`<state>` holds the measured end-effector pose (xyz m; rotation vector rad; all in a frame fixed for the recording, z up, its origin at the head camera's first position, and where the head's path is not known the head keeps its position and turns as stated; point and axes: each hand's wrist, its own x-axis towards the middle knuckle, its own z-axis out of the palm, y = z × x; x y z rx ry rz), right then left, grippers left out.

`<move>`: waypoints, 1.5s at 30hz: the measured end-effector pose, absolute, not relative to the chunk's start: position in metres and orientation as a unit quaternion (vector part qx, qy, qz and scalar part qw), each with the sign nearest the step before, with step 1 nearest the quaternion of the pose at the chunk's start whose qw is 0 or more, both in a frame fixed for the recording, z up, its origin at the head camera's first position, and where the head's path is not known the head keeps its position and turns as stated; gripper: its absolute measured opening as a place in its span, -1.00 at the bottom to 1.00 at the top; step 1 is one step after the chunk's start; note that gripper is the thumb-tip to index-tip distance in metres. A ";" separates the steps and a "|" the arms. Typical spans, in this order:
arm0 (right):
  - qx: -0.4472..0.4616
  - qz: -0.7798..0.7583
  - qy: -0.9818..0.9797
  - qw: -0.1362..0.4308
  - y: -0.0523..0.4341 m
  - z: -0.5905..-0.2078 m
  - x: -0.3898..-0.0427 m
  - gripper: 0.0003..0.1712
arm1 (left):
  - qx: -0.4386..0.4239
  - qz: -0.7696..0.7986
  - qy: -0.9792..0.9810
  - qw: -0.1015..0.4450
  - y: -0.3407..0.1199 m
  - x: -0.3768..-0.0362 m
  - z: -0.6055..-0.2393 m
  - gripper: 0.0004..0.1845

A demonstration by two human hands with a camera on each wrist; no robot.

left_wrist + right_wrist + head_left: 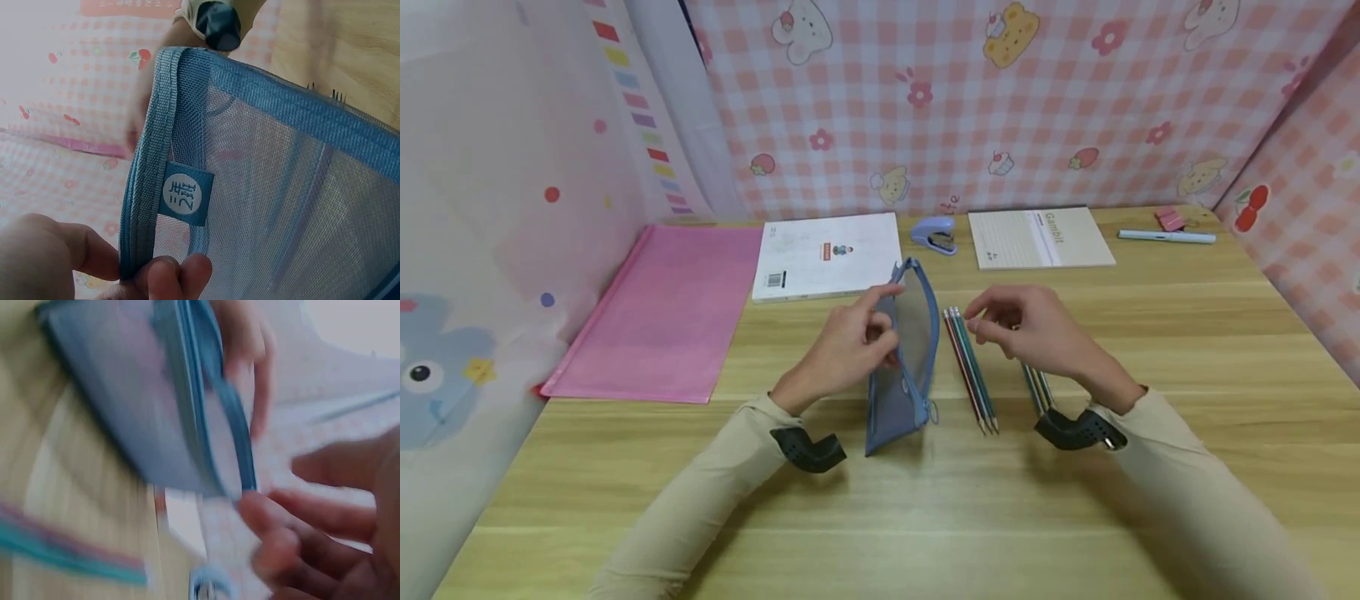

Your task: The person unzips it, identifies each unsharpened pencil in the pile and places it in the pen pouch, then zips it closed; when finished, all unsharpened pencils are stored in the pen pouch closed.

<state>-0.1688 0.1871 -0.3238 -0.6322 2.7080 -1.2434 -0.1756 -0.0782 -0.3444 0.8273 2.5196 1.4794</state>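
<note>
Pink folder (658, 312) flat at far left of table (925, 517). White booklet (827, 254) far centre-left. Left hand (850, 346) pinches upper edge of blue mesh pouch (904, 367), thumb and fingers curled on rim, pouch standing on edge at table centre. Loose pencils (970, 367) lie just right of pouch. Right hand (1037, 329) above pencils, fingers curled, more pencils (1037, 390) under it; grip on them unclear. Stapler (934, 233), notebook (1037, 237), pen (1165, 237) along far edge.

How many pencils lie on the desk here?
3 pencils lie together just right of the mesh pouch; a few more pencil tips show beneath the right hand, count unclear.
</note>
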 end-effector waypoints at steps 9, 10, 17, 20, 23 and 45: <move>-0.206 -0.330 0.917 0.091 0.244 -0.350 -0.186 -0.81 | 0.284 0.483 0.826 0.057 -0.080 -0.176 -0.343 -0.36; -0.203 -0.330 0.917 0.093 0.248 -0.353 -0.187 -0.81 | 0.286 0.483 0.826 0.058 -0.080 -0.175 -0.343 -0.35; -0.175 -0.337 0.920 0.102 0.261 -0.366 -0.187 -0.84 | 0.290 0.478 0.826 0.066 -0.079 -0.173 -0.342 -0.36; -0.179 -0.334 0.921 0.096 0.262 -0.369 -0.186 -0.85 | 0.290 0.477 0.827 0.069 -0.079 -0.173 -0.342 -0.36; -0.181 -0.322 0.925 0.087 0.261 -0.372 -0.187 -0.85 | 0.292 0.474 0.828 0.069 -0.078 -0.173 -0.343 -0.36; -0.201 -0.203 0.957 0.047 0.233 -0.375 -0.193 -0.89 | 0.304 0.463 0.829 0.070 -0.076 -0.175 -0.345 -0.39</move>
